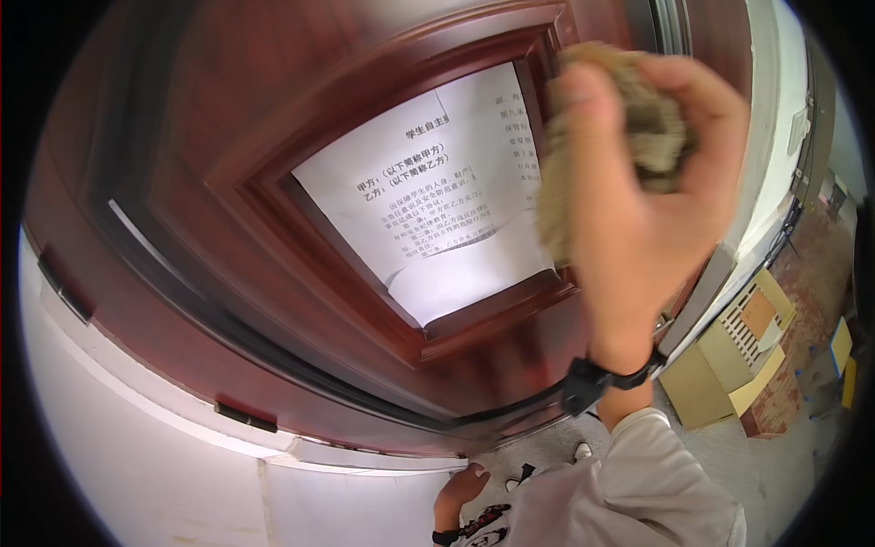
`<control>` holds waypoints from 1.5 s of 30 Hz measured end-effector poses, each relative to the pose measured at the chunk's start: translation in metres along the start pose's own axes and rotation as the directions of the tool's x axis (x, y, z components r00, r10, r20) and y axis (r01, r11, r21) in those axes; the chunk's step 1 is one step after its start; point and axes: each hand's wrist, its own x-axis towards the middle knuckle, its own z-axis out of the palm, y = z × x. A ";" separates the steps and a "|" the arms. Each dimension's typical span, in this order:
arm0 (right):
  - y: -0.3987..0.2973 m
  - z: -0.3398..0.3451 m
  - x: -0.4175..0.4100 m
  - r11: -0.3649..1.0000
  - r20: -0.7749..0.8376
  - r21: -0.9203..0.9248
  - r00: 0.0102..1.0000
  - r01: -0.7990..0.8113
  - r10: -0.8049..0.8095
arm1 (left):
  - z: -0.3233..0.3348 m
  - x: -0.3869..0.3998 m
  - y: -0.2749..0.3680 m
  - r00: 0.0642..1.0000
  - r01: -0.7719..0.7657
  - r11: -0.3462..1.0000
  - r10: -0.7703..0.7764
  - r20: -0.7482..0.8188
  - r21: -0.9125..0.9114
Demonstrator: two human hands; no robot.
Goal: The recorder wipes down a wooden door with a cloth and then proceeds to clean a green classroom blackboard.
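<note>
My right hand [646, 178] is raised and blurred, gripping a bunched olive-brown cloth [564, 184]. The cloth overlaps the right side of a small panel in a reddish-brown wooden door [499, 372]. Printed paper sheets [472, 267] cover that panel inside its moulded frame [273, 205]; a lower piece is curled over the text. Part of the sheets and frame is hidden behind the cloth and hand. Low in the picture, my left hand [465, 487] is beside the end of a white frame edge [383, 463], fingers bent. Whether it touches that edge I cannot tell.
Dark hinges [246, 416] sit along the door's left edge, against a white wall [171, 472]. At the right, a yellowish slatted box [704, 383] stands on the concrete floor [765, 472]. Cables [776, 243] run along the right wall. My shoe [582, 451] is below.
</note>
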 end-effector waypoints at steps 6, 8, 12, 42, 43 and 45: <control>0.038 -0.032 0.040 0.975 0.162 -0.198 0.984 0.104 -0.072 | -0.008 0.008 0.005 0.999 -0.048 0.999 0.048 0.015 0.004; 0.055 -0.039 0.026 0.937 0.392 -0.151 0.889 0.314 -0.235 | -0.009 0.011 0.010 0.997 -0.071 0.997 0.070 0.037 0.020; 0.064 -0.070 -0.049 0.966 0.375 -0.137 0.914 0.217 -0.153 | -0.002 0.031 0.014 0.988 -0.124 0.991 0.119 0.102 0.041; 0.190 -0.198 -0.071 0.894 0.460 -0.262 0.862 0.363 -0.215 | 0.060 0.048 0.100 0.985 -0.026 1.000 0.023 0.170 0.016; 0.192 -0.216 -0.096 0.875 0.503 -0.271 0.834 0.401 -0.226 | 0.056 0.047 0.107 0.986 -0.042 0.998 0.035 0.163 0.042; 0.192 -0.235 -0.129 0.818 0.592 -0.231 0.744 0.526 -0.311 | 0.056 0.053 0.107 0.986 -0.097 0.994 0.088 0.144 0.052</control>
